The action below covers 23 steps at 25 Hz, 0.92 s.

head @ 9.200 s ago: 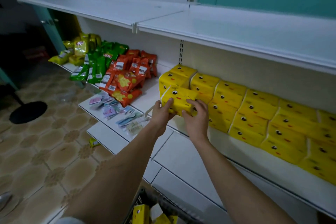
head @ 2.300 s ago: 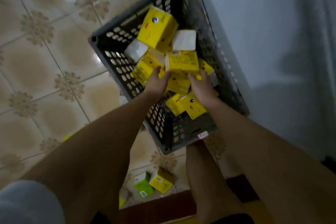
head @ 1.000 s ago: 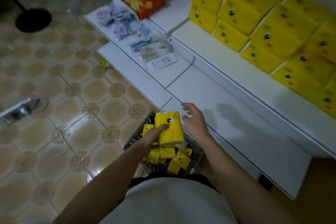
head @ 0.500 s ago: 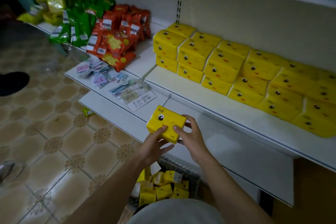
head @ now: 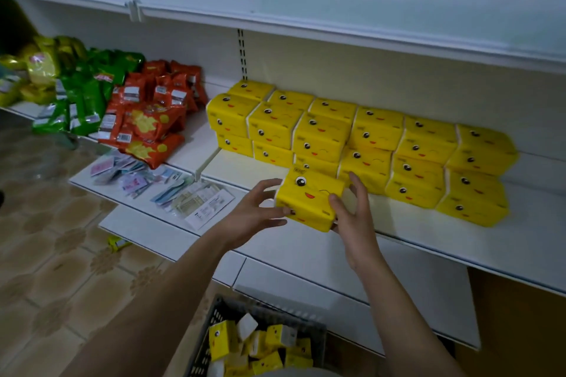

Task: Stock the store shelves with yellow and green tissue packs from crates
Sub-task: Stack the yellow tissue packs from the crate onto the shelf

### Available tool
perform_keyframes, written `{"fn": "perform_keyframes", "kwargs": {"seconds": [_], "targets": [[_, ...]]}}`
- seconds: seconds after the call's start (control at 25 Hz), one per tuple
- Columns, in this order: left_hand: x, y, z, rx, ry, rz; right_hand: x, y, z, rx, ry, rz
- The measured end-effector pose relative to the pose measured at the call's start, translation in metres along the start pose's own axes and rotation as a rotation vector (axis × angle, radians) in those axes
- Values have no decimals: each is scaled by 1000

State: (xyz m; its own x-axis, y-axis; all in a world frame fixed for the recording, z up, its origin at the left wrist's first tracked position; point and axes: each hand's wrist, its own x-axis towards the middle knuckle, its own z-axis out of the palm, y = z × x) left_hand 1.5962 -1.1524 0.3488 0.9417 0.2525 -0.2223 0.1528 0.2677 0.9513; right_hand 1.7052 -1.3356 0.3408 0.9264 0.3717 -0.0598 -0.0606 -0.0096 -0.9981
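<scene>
Lifted from above the dark plastic crate (head: 232, 309) up onto the white metal shelf (head: 428, 232): yellow smiley-face tissue pack (head: 309, 197), just before the stacked yellow row (head: 376, 141). Held between left hand (head: 252, 217) and right hand (head: 352, 217), fingers curled around its ends.

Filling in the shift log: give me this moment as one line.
step: shelving | both hands hold yellow tissue pack | over shelf before stacked packs | crate part full
</scene>
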Motion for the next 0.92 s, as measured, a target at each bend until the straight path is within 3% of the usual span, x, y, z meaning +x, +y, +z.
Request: {"fn": "perform_keyframes", "kwargs": {"seconds": [0.2, 0.44, 0.52, 0.72, 0.92], "targets": [[47, 24, 77, 372, 111, 247, 20, -36, -47, -226, 45, -225], [96, 38, 115, 1214, 313, 522, 75, -46, -88, -230, 133, -203], [112, 47, 116, 1409, 357, 539, 94, -46, -91, -231, 126, -176], [143, 53, 116, 1506, 287, 373, 119, -45, -85, -336, 55, -196], [157, 53, 115, 1519, 282, 405, 125, -43, -87, -648, 133, -307]]}}
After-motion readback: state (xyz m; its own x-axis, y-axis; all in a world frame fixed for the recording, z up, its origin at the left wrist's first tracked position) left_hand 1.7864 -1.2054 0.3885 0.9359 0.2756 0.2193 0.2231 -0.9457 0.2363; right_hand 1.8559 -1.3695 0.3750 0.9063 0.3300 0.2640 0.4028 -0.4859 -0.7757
